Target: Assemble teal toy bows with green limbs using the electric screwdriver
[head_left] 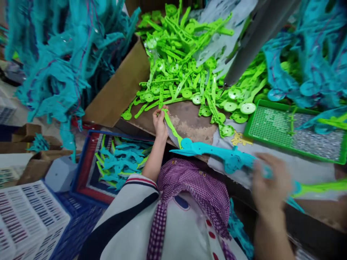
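Note:
My left hand point(160, 124) is closed in a pinch on a long green plastic strip point(173, 129), whose lower end meets the round end of a blue plastic piece point(211, 148). This blue piece lies along the table's front edge, with a thicker block-like part at its middle. Over its right end is my right hand point(271, 184), smeared by motion; whether its fingers grip the piece cannot be made out. Another green strip point(322, 187) extends rightward from beyond that hand.
A heap of green plastic arms point(187, 61) covers the table's back. At right sits a green basket point(251, 124) of small metal parts; a dark metal column point(252, 43) slants overhead. Blue parts pile up left point(62, 72). Below, a crate point(86, 180) holds blue and green pieces.

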`<state>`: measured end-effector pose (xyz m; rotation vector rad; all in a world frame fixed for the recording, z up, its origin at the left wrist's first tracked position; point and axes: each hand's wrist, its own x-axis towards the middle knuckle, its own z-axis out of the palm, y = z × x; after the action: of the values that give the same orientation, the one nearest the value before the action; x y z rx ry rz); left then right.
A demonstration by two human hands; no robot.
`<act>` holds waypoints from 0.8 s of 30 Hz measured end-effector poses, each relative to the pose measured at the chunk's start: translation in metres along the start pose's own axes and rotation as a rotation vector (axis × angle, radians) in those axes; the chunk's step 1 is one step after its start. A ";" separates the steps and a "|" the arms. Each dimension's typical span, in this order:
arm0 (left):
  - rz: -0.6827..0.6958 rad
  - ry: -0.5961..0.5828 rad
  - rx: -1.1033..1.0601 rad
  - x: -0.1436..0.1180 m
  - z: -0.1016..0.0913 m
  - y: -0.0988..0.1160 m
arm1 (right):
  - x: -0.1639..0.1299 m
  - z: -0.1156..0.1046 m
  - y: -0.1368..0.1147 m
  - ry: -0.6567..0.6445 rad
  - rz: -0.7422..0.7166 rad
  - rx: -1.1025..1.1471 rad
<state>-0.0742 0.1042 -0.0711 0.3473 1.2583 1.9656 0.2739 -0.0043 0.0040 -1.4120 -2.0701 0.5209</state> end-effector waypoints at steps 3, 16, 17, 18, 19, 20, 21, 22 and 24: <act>0.048 -0.025 -0.026 -0.007 0.004 0.008 | 0.062 0.077 -0.061 -0.217 -0.053 0.088; -0.272 -0.113 0.113 -0.006 0.008 0.019 | 0.141 0.132 -0.086 -0.774 0.091 0.093; -0.279 -0.105 0.118 -0.004 0.007 0.017 | 0.141 0.133 -0.084 -0.779 0.087 0.104; -0.277 -0.090 0.122 -0.003 0.006 0.015 | 0.140 0.134 -0.083 -0.779 0.086 0.119; -0.274 -0.071 0.124 -0.001 0.006 0.013 | 0.141 0.135 -0.082 -0.777 0.089 0.134; -0.271 -0.050 0.126 0.000 0.007 0.010 | 0.142 0.135 -0.081 -0.774 0.095 0.147; -0.271 -0.032 0.127 0.000 0.008 0.008 | 0.143 0.136 -0.079 -0.771 0.100 0.159; -0.273 -0.020 0.128 0.000 0.009 0.007 | 0.144 0.137 -0.077 -0.769 0.102 0.171; -0.281 -0.041 0.131 -0.003 0.010 0.007 | 0.146 0.139 -0.073 -0.768 0.091 0.189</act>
<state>-0.0692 0.1067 -0.0595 0.2574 1.3347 1.6366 0.0911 0.1051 -0.0225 -1.3136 -2.4283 1.4353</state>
